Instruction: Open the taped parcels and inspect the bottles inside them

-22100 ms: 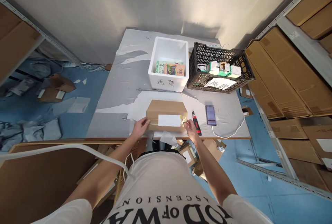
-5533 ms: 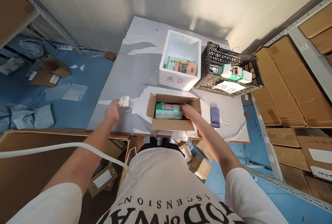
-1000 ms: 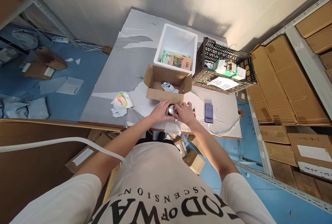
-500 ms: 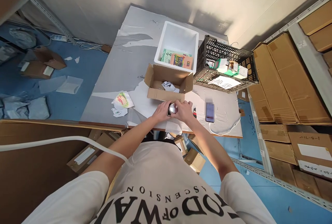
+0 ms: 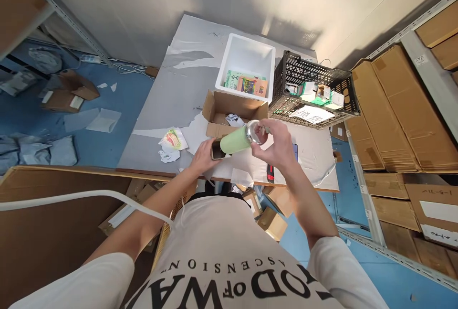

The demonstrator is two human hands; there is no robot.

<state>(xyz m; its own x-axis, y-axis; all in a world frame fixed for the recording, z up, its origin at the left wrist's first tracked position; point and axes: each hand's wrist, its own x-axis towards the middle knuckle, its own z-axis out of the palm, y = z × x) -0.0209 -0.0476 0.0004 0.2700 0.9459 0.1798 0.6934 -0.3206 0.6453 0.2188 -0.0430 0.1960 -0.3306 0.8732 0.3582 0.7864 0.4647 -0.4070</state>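
My right hand (image 5: 278, 144) grips a pale green vacuum flask (image 5: 236, 141) by its silver end. The flask lies tilted in the air, its other end beside the open mouth of a narrow box (image 5: 216, 151) with a dark inside. Around that box my left hand (image 5: 202, 157) is closed, near the table's front edge. Just behind both hands stands an open cardboard carton (image 5: 213, 130) with crumpled paper (image 5: 234, 120) in it; the flask partly covers its front wall.
A white bin (image 5: 246, 41) with coloured packets stands behind the carton. Beside it is a black crate (image 5: 281, 82) of small boxes. A red and black cutter (image 5: 270, 173) and a partly hidden phone (image 5: 295, 151) lie right. Torn paper (image 5: 173, 140) lies left.
The flask has come out of the narrow box, drawn up and right by my right hand. My left hand has moved slightly left with the box, which is now tipped.
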